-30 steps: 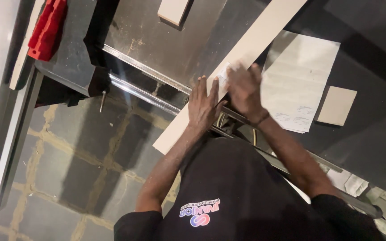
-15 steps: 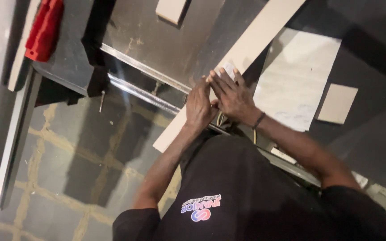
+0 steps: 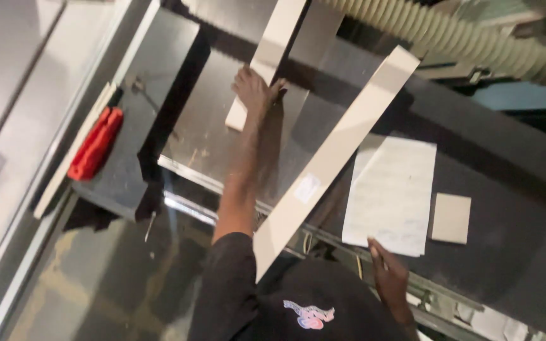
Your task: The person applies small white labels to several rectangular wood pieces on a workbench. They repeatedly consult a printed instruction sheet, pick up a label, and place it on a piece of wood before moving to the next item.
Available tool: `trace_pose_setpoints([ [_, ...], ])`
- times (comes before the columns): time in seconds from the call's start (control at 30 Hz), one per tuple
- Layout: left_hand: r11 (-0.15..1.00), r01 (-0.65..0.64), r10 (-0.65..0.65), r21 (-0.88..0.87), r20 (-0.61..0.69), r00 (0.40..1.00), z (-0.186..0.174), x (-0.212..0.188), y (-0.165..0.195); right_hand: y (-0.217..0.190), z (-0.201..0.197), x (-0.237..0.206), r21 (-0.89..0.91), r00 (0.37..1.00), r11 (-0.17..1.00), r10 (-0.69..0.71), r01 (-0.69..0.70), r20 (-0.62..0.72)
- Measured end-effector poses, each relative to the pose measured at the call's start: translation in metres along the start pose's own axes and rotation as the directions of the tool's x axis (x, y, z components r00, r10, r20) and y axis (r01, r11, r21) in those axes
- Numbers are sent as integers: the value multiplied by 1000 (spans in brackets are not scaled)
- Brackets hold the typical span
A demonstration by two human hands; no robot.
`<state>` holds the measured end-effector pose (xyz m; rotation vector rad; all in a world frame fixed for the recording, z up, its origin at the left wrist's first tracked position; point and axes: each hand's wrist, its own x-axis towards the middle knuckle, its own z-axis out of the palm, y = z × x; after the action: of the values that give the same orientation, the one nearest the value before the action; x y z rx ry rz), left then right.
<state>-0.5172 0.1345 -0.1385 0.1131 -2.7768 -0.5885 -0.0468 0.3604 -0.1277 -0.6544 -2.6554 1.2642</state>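
Observation:
My left hand [image 3: 255,90] is stretched far forward and grips the lower part of a short white board [image 3: 272,55] lying on the grey metal saw table [image 3: 205,148]. A long white strip [image 3: 336,158] with a small sticker lies diagonally across the table, and no hand touches it. My right hand [image 3: 387,273] rests at the near edge of the dark bench, fingertips at the bottom corner of a written sheet of paper [image 3: 392,192]. It holds nothing.
A small beige square piece [image 3: 451,218] lies right of the paper. A red tool [image 3: 96,143] sits on the dark shelf at left beside a pale strip. A ribbed beige hose [image 3: 456,39] runs along the top right. Tiled floor shows below left.
Both hands have left the long strip. My left hand reached forward onto the short board, and my right hand pulled back to the paper's corner. The view has shifted.

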Motion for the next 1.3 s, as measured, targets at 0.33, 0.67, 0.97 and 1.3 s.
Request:
trace_pose_setpoints([
  [0.33, 955, -39, 96, -294, 180, 979, -47, -40, -53, -47, 23, 75, 313, 988, 944, 65, -106, 138],
  [0.67, 965, 146, -50, -217, 396, 917, -174, -205, -91, -145, 183, 192, 725, 835, 526, -49, -445, 548],
  [0.97, 972, 47, 43, -230, 372, 927, -200, -305, -71, -132, 117, 104, 773, 911, 598, -166, -212, 378],
  [1.3, 963, -110, 173, -247, 249, 953, -184, -349, -52, -72, 114, 90, 707, 942, 680, -74, -192, 328],
])
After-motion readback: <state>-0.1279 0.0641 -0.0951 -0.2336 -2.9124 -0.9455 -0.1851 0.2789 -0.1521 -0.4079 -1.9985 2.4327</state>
